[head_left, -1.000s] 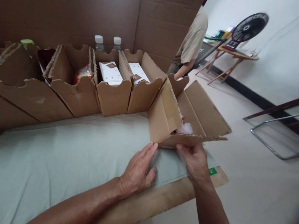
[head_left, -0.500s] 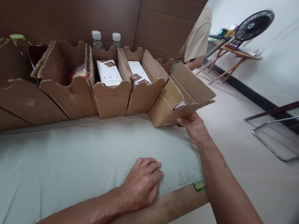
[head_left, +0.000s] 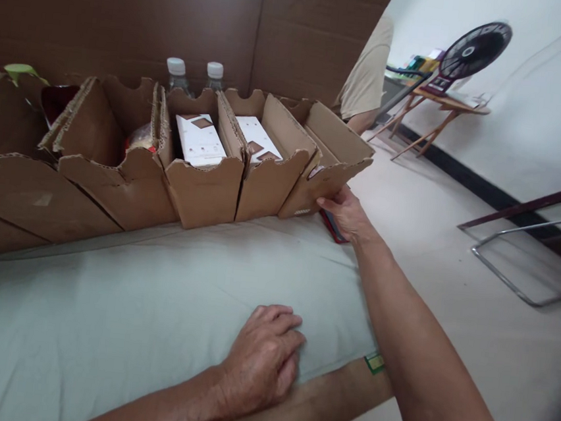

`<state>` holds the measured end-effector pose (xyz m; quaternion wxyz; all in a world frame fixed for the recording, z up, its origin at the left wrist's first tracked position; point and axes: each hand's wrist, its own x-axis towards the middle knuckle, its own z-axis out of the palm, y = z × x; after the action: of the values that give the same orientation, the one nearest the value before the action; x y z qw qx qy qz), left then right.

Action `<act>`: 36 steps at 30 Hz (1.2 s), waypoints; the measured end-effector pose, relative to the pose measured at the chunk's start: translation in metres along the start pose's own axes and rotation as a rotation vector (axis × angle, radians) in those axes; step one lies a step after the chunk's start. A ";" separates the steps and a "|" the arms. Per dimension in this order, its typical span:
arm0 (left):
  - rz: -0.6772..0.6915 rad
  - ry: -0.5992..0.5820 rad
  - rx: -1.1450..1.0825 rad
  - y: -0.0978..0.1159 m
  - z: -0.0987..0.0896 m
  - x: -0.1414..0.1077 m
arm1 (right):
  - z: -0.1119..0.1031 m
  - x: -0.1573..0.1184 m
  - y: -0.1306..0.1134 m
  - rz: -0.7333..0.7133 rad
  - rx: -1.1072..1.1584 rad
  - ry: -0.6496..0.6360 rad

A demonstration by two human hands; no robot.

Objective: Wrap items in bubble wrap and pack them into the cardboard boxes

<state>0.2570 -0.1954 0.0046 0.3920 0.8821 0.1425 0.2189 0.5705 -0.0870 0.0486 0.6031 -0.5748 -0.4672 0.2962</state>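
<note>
A row of brown cardboard bins stands along the back of a pale green cloth. My right hand holds the rightmost cardboard bin low at its right front corner. Its thumb lies on the front face, while the other fingers are mostly hidden. Beneath that hand, a dark flat object with a red edge shows on the cloth. Nearer the front edge, my left hand rests palm down on the cloth, holding nothing, its fingers loosely bent.
White boxes sit in two middle bins. Two white-capped bottles rise behind, before a tall cardboard panel. A person's sleeve shows beyond it. On the right are a fan on a wooden stand and a metal frame.
The rightmost bin has swung leftward and now lines up against its neighbour, with my right hand moving along. The dark red-edged object has come into clearer sight. My left hand stays put.
</note>
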 end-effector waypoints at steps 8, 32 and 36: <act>0.013 0.029 -0.001 -0.002 0.001 0.002 | 0.002 -0.010 -0.008 -0.011 -0.248 0.194; 0.026 0.427 -0.043 0.001 -0.019 -0.039 | 0.109 -0.115 -0.139 -0.332 -1.017 -0.029; -0.030 0.535 -0.016 0.002 -0.053 -0.073 | 0.070 -0.216 -0.144 -0.623 -0.942 -0.052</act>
<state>0.1672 -0.1942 0.0179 0.3504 0.7876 0.2522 0.4396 0.3977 -0.2751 0.1335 0.3287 -0.6092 -0.7113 -0.1224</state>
